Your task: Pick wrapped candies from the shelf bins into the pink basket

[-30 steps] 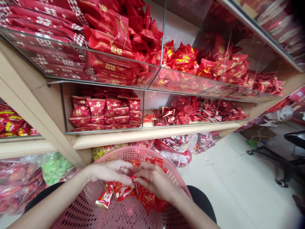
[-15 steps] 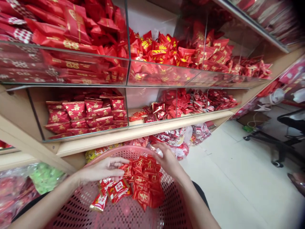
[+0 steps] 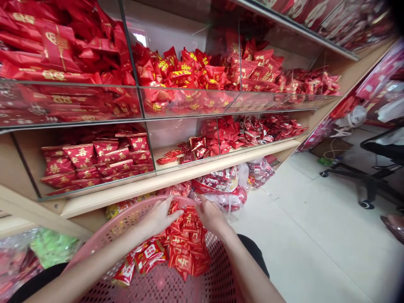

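A pink perforated plastic basket [image 3: 118, 225] sits low in front of me, with its far rim under the shelf. Inside lies a heap of red candy packets with gold characters [image 3: 186, 248]. To its left are several red-and-white packets with gold edges [image 3: 151, 254]. My left hand [image 3: 160, 216] reaches over the heap toward the far rim, thumb spread from the fingers, with nothing visible in it. On the heap's far right side, my right hand [image 3: 211, 213] has its fingers curled near the rim; what they hold, if anything, is hidden.
Wooden shelves with clear dividers hold red packets in the upper compartments [image 3: 186, 71] and lower compartments [image 3: 94, 158]. Plastic bags of packets [image 3: 221, 185] lie under the shelf, and a green bag [image 3: 53, 246] is at left. A wheeled chair [image 3: 369, 179] stands on the tiled floor at right.
Both hands have moved forward to the basket's far side; the left thumb now spreads out over the packets. The right fingers are more curled. The view has shifted slightly, moving the shelves leftward.
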`<state>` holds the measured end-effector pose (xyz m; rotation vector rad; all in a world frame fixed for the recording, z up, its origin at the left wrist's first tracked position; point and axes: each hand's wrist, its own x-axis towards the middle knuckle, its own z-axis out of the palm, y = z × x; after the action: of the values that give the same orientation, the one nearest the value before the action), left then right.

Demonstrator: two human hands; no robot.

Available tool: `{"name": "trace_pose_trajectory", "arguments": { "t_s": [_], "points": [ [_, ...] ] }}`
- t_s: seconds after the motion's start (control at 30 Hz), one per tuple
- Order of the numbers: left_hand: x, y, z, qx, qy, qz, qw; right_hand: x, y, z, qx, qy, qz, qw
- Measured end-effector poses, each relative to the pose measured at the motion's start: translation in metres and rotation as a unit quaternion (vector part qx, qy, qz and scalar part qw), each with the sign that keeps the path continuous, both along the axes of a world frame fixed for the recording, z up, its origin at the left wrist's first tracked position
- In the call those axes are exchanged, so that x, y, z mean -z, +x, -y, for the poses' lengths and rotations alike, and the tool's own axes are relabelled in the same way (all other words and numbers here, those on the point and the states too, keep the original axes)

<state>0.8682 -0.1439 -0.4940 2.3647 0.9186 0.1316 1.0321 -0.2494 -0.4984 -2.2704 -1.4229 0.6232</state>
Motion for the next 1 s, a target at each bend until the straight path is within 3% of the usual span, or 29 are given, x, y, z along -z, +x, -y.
{"name": "trace_pose_trajectory", "arguments": {
  "t_s": [0.17, 0.4, 0.53, 0.73, 0.83, 1.0],
  "points": [
    [0.010, 0.016, 0.012, -0.004, -0.003, -0.037, 0.999, -0.002, 0.001, 0.004, 0.013, 0.014, -0.002, 1.000],
    [0.000, 0.000, 0.010, -0.001, -0.061, -0.010, 0.998, -0.010, -0.001, 0.005, 0.025, 0.032, -0.015, 0.999],
    [0.006, -0.008, 0.010, 0.001, -0.079, 0.021, 0.997, -0.014, -0.002, 0.005, 0.029, 0.029, -0.019, 0.999],
    [0.015, 0.001, 0.016, -0.003, -0.079, 0.039, 0.996, -0.013, -0.002, 0.004, 0.038, 0.048, -0.010, 0.998],
    [0.009, 0.003, 0.012, 0.006, -0.047, 0.024, 0.999, -0.011, -0.001, 0.005, 0.040, 0.057, -0.010, 0.998],
    [-0.004, -0.014, -0.014, 0.011, 0.078, 0.016, 0.997, -0.007, 0.000, 0.005, 0.041, 0.078, -0.010, 0.996]
  ]
}}
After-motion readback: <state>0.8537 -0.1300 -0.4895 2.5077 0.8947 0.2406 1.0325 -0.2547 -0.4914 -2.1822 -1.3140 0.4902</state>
